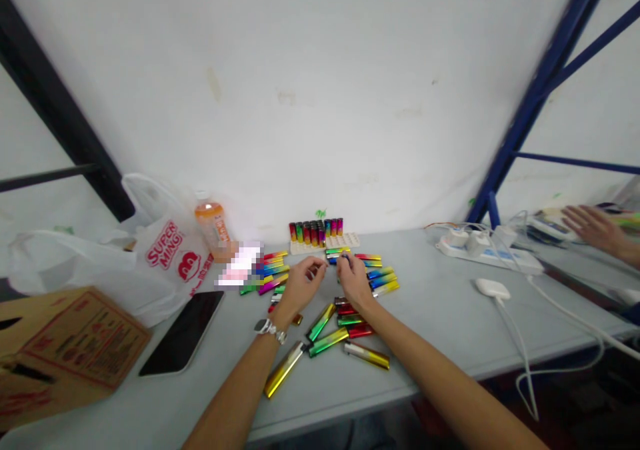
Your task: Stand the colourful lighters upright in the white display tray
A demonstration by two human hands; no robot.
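My left hand [303, 283] and my right hand [353, 280] meet over the middle of a grey table [430, 330], both with fingers curled in a pinch. My right hand grips a small dark lighter at its fingertips; what the left pinches is too small to name. Several shiny rainbow-coloured lighters [327, 333] lie scattered around and in front of both hands. Behind them a white holder tray [325, 242] stands against the wall with several lighters [315, 231] upright in it. A watch sits on my left wrist.
A black phone [185, 330] lies left of my left arm, beside a cardboard box [65, 353] and a white plastic bag [160, 257] with an orange drink bottle [213, 227]. A power strip [480, 247], white charger [493, 289] and cables lie right. Another person's hand [595, 227] is far right.
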